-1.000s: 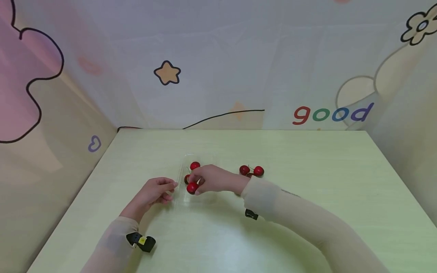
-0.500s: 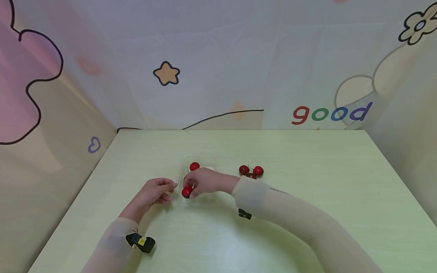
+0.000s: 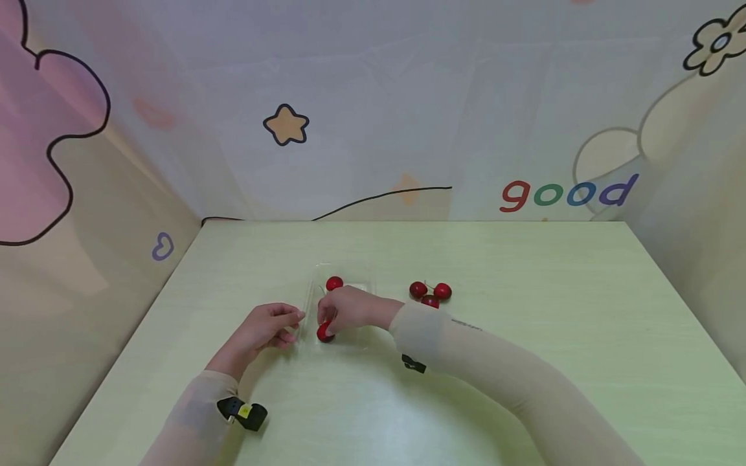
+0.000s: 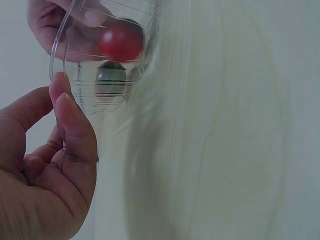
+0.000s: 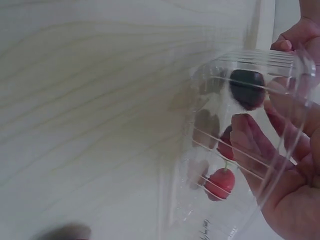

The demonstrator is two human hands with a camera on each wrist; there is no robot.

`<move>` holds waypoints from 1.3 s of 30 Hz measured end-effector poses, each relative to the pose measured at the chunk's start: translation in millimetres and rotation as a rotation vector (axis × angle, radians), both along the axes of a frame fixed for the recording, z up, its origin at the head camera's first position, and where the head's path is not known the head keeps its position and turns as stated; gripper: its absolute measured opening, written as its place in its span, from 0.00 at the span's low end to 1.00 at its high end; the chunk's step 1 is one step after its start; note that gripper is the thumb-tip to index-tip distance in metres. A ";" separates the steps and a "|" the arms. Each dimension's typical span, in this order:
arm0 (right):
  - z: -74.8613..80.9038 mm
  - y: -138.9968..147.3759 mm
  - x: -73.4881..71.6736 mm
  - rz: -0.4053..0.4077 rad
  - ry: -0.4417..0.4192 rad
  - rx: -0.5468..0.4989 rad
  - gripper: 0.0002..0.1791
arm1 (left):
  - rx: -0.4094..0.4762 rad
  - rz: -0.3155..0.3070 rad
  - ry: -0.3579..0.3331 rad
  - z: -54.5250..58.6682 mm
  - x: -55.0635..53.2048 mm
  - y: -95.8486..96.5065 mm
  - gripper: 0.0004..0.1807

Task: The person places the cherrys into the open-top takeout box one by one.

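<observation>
In the head view my left hand [image 3: 262,330] pinches the near-left rim of a clear plastic box [image 3: 307,304] between thumb and fingertips; the left wrist view shows this grip on the rim [image 4: 56,50]. My right hand [image 3: 352,307] reaches into the box, its fingertips on a red cherry [image 3: 325,332] low at the near end. Whether they hold the fruit or its stem I cannot tell. Behind the hand lies another cherry [image 3: 334,283] in the box. In the right wrist view a further dark cherry [image 5: 226,142] is partly hidden by the fingers.
Three cherries [image 3: 430,301] lie clustered on the pale table [image 3: 524,272] to the right of the box, beyond the right wrist. A printed cloth backdrop [image 3: 373,116] stands behind the table and along both sides.
My right hand has moved slightly left and nearer with the cherry, lowering it to the near end of the box. The left hand stays at the rim.
</observation>
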State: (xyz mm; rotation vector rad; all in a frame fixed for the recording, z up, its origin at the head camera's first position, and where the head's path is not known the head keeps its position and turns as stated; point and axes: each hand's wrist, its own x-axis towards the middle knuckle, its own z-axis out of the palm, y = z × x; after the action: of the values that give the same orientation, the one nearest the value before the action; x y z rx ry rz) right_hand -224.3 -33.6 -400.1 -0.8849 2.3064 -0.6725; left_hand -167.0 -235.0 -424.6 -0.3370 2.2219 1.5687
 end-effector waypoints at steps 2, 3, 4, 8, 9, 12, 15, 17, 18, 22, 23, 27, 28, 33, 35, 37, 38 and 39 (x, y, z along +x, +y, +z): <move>-2.1 -0.5 -0.6 -0.021 0.009 0.007 0.15 | 0.002 0.001 -0.001 0.0 -0.2 0.6 0.17; -2.9 -0.7 -0.8 -0.032 0.012 0.011 0.15 | 0.001 0.001 -0.002 -0.3 -0.3 0.8 0.17; -3.8 -0.9 -1.1 -0.044 0.014 0.015 0.16 | 0.001 0.002 -0.002 -0.8 -0.4 1.0 0.17; -6.5 -1.2 -2.7 -0.062 0.021 0.033 0.16 | -0.014 0.001 -0.010 -2.9 -0.9 1.0 0.17; -7.1 -1.3 -3.0 -0.063 0.022 0.035 0.15 | -0.017 0.003 -0.012 -3.4 -1.2 0.9 0.17; -8.6 -1.6 -3.8 -0.057 0.015 0.027 0.15 | -0.022 0.007 -0.015 -3.7 -2.2 0.4 0.17; -10.2 -2.6 -3.9 -0.043 0.003 0.013 0.16 | -0.021 0.003 -0.009 -3.5 -2.2 0.1 0.18; -11.8 -3.7 -3.5 -0.029 0.000 0.006 0.16 | -0.020 -0.004 -0.003 -3.7 -1.7 -0.1 0.18; -12.2 -4.2 -2.8 -0.022 -0.001 0.006 0.16 | -0.017 -0.007 -0.001 -3.8 -1.2 -0.1 0.18; -12.9 -6.8 0.3 -0.009 0.012 0.013 0.13 | -0.012 -0.012 0.005 -4.4 0.0 -0.3 0.19; -12.6 -7.4 1.0 -0.009 0.018 0.017 0.13 | -0.011 -0.012 0.005 -4.2 0.0 -0.3 0.19; -13.8 -9.6 1.5 -0.028 0.049 0.038 0.12 | -0.014 -0.002 -0.001 -3.1 -0.7 0.1 0.18; -14.2 -10.1 1.1 -0.031 0.058 0.042 0.12 | -0.015 0.003 -0.004 -2.8 -0.8 0.1 0.17; -12.8 -11.1 -1.2 -0.054 0.072 0.046 0.12 | -0.023 -0.001 -0.003 -2.2 -0.5 -0.4 0.18; -12.0 -11.0 -2.2 -0.066 0.066 0.044 0.13 | -0.023 -0.002 -0.001 -2.4 -0.2 -0.9 0.18; -11.9 -11.0 -3.3 -0.075 0.063 0.043 0.14 | -0.024 -0.001 -0.001 -3.0 -0.5 -1.1 0.19; -12.1 -10.9 -3.9 -0.078 0.062 0.042 0.14 | -0.025 0.001 -0.001 -3.2 -0.6 -1.3 0.19; -12.3 -10.8 -4.4 -0.080 0.062 0.040 0.14 | -0.026 0.001 -0.002 -3.7 -0.8 -1.6 0.19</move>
State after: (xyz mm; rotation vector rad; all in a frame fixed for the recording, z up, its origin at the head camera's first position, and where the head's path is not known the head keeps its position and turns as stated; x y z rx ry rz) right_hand -228.8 -44.4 -412.4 -0.8098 2.4127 -0.6384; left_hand -167.8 -236.6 -428.3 -0.3473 2.2428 1.5411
